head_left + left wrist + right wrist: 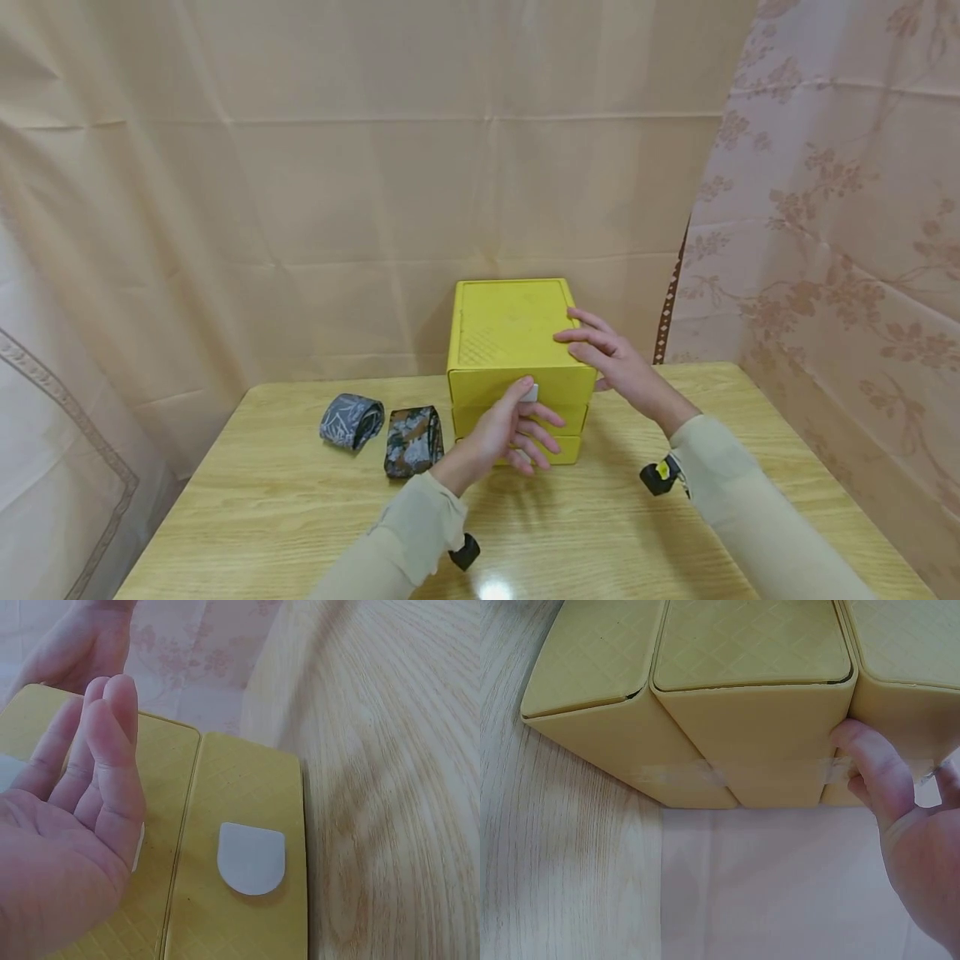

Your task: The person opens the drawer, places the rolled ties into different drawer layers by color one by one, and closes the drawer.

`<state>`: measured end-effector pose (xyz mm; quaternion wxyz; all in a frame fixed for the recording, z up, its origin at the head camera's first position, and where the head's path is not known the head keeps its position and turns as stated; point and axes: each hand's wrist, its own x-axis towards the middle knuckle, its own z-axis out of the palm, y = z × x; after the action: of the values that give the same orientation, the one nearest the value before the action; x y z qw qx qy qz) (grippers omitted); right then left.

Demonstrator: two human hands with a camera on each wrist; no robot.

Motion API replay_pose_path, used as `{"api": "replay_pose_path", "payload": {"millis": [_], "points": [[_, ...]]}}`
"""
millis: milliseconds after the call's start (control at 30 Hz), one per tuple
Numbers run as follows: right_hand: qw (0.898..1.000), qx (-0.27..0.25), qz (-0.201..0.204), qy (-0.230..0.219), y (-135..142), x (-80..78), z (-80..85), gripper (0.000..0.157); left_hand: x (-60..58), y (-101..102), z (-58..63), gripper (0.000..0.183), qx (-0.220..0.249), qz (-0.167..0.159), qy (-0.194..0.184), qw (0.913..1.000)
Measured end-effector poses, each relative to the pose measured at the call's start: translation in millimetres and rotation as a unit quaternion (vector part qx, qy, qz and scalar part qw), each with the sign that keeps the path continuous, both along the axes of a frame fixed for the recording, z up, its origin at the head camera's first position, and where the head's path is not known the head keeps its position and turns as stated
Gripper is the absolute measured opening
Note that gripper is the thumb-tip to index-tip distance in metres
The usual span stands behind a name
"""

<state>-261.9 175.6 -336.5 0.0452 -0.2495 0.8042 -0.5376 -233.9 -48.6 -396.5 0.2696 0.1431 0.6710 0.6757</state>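
Note:
A yellow drawer box (pixel 513 321) with three stacked drawers stands at the back of the table. My left hand (pixel 497 429) is in front of it, palm turned sideways and fingers loosely bent. Its thumb lies close beside the white pull tab (pixel 532 394) of the top drawer. The lowest drawer's white tab (pixel 252 859) shows plainly in the left wrist view. My right hand (pixel 618 362) rests on the box's top right edge, its fingers on top and its thumb (pixel 874 754) against the side wall. All the drawers look closed.
Left of the box lie a grey patterned roll of cloth (pixel 350 421) and a camouflage-patterned roll (pixel 414 442). The wooden table (pixel 300 517) meets a beige curtain (pixel 337 208) behind and a floral curtain (pixel 855 250) at right. Clear tape runs across the drawers' side.

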Motion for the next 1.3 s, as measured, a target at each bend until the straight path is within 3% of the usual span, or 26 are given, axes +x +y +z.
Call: {"api": "replay_pose_path", "payload": {"millis": [167,500,700,900,1300], "points": [[1.000,-0.003,0.003,-0.002,-1.2,0.9,1.3,0.035,1.1,-1.1,0.7,0.086,-0.001,0.004,0.005,1.0000],[1.000,-0.004,0.003,-0.011,-5.0,-1.2,2.4,0.035,7.2,-13.2,-6.4,0.088,-0.010,-0.020,0.027,0.9994],[1.000,-0.006,0.002,0.001,-1.1,-12.2,-10.3,0.035,9.6,-16.9,-16.0,0.082,-0.018,-0.041,0.014,0.9989],[1.000,-0.001,-0.003,0.008,8.5,-20.6,-20.2,0.035,12.2,-13.6,-26.4,0.082,-0.029,-0.023,0.011,0.9992],[1.000,-0.006,-0.005,0.002,3.4,-13.3,-12.2,0.034,15.6,-22.9,-37.0,0.089,-0.036,0.003,-0.045,0.9983]]}}
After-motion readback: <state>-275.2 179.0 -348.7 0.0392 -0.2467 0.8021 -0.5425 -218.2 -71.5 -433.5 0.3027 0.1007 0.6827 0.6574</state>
